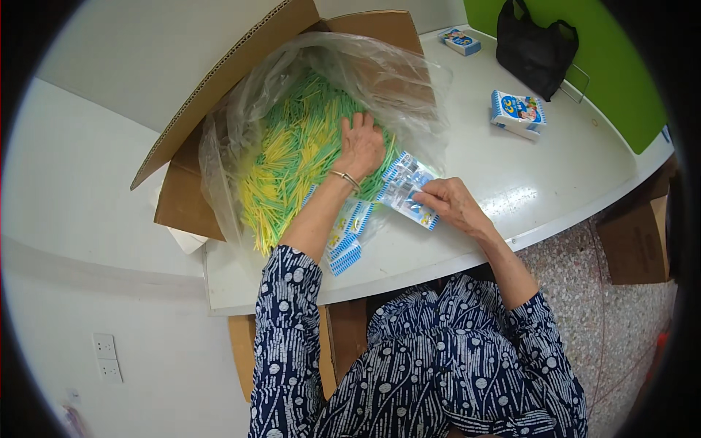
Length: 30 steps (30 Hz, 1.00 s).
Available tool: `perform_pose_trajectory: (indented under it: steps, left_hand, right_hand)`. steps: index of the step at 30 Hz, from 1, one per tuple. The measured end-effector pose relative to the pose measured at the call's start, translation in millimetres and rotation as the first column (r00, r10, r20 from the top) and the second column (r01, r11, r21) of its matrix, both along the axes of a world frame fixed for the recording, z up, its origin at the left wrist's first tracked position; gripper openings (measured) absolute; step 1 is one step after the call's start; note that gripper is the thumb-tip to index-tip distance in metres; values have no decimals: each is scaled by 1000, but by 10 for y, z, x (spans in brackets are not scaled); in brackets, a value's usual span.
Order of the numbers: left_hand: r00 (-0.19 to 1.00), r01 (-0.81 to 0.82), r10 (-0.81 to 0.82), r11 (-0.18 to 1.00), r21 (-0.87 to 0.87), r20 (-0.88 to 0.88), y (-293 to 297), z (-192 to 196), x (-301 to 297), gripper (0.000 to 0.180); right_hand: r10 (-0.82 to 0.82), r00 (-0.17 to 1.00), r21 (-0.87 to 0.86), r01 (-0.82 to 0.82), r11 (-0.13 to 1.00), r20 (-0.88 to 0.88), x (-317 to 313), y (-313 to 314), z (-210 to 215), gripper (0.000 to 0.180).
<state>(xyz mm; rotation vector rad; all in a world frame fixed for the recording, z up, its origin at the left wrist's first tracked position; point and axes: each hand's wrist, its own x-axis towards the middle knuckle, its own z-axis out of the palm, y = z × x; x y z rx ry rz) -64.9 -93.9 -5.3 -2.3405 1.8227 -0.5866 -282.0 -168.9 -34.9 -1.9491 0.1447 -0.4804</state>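
Note:
A large heap of thin green and yellow sticks (292,157) fills a clear plastic bag (219,150) inside an open cardboard box. My left hand (361,150) rests on the heap's right side, its fingers apart and bent down toward the sticks; the fingertips are partly hidden. Just right of the bag, my right hand (454,206) pinches a flat blue-and-white printed packet (409,191) between thumb and fingers. More flat packets of the same pattern (346,252) lie overlapping on the table below my left wrist, partly covered by my forearm.
The cardboard box (175,191) has its flaps spread wide on the white table (496,186). Two small blue-and-white packs, one nearer (518,113) and one farther (460,41), lie toward the back right. A black plastic bag (537,51) stands by the green panel (621,73).

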Motion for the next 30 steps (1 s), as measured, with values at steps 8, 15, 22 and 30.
perform_pose_trajectory:
  steps: [8, 15, 22, 30]
  left_hand:
    - [998, -54, 61, 982, -179, 33, -62, -262, 9, 21]
    - [995, -86, 96, 969, -231, 35, 36, -315, 60, 19]
    - [831, -415, 199, 844, -340, -520, 238, -79, 247, 19]
    - [-200, -728, -537, 641, -243, -819, 549, 341, 307, 23]
  right_hand:
    - [12, 999, 57, -9, 998, -40, 7, -8, 1, 30]
    - [2, 998, 94, 3, 996, -57, -4, -19, 43, 30]
    - [-77, 992, 256, 101, 961, -104, 54, -37, 63, 29]
    - [-142, 985, 766, 16, 643, 99, 640, 252, 314, 25]
